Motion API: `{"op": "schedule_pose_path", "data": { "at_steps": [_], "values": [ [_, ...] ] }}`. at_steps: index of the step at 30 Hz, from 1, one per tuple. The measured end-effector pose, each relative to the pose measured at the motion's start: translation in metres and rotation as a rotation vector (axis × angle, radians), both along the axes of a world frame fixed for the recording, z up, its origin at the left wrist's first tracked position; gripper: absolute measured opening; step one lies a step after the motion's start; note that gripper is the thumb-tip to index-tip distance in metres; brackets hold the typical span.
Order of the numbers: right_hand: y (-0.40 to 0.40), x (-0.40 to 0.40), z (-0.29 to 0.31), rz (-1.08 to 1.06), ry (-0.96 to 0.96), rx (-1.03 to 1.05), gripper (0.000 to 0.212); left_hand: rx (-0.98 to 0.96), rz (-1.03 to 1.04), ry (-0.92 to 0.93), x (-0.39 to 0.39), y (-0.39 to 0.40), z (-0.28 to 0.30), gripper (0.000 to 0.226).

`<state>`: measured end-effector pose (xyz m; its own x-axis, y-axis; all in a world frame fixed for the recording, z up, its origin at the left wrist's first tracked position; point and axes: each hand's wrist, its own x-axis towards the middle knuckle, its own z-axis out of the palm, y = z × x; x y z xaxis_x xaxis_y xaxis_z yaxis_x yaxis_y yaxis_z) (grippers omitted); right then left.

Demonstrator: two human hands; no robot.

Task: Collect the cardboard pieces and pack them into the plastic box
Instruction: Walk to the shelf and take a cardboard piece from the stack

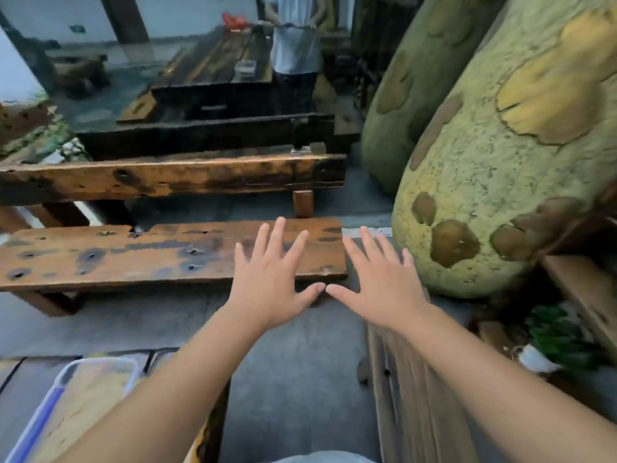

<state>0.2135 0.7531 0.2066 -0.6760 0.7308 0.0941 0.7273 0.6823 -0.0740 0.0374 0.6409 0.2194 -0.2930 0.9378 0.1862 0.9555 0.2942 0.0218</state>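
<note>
- Left hand point(267, 282): held out in front, palm down, back of the hand toward the camera; all five fingers straight and spread; nothing held.
- Right hand point(384, 289): same pose, palm down, fingers straight and fanned apart; nothing held.
- Thumbs: both point inward toward each other, their tips nearly meeting, with a small gap between them.
- Left forearm point(160, 389): bare, rising from the lower left edge of the view toward the centre.
- Right forearm point(500, 379): bare, rising from the lower right edge toward the centre, so that the two arms converge.
- Wrists: straight, in line with the forearms.
</note>
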Motion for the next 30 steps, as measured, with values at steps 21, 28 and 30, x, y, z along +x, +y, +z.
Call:
{"op": "schedule_pose_path", "data": {
  "at_steps": [21,28,30],
  "values": [
    [0.019,0.280,0.027,-1.160,-0.010,0.029,0.093,0.046,-1.126,-0.033,0.284,0.242,0.017,0.089],
    [-0.024,0.340,0.068,-1.489,-0.034,0.120,0.093,0.090,-1.409,-0.038,0.364,0.253,0.042,0.087],
    [-0.036,0.357,0.084,-1.543,-0.052,0.145,0.092,0.090,-1.475,-0.051,0.390,0.253,0.052,0.087]
  ]
}}
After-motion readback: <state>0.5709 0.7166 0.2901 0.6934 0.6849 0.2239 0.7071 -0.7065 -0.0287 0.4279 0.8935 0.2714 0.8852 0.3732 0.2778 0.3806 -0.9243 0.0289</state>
